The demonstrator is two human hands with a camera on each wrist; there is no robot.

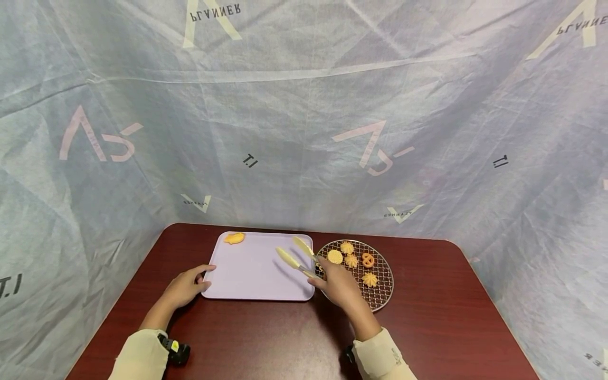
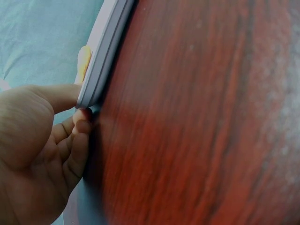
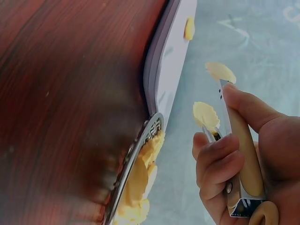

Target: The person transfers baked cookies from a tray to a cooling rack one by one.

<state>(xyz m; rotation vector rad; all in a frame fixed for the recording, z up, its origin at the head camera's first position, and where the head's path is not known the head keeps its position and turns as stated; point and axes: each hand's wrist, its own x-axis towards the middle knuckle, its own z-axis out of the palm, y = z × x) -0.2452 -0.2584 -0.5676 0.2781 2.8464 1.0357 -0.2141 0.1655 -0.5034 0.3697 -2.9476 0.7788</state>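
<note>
A pale lilac tray (image 1: pixel 258 274) lies on the table with a fish-shaped yellow-orange cracker (image 1: pixel 235 238) in its far left corner. My left hand (image 1: pixel 185 286) holds the tray's left edge; the left wrist view has the thumb on the rim and the other fingers curled close beside it. In my right hand (image 1: pixel 338 282) is a pair of tongs (image 3: pixel 243 154) with cream-coloured tips and tan grips. Their tips stand apart above the tray's right part, with nothing between them. Beneath the right hand, a round wire rack (image 1: pixel 387 290) overlaps the tray's right side in the head view.
Several snacks sit on the rack: a round cracker (image 1: pixel 334 257), a pretzel (image 1: pixel 368 260) and flower-shaped cookies, one (image 1: pixel 370 279) near the right rim. The dark red wooden table (image 1: pixel 427 316) meets a hanging grey printed cloth (image 1: pixel 304 158) behind and at both sides.
</note>
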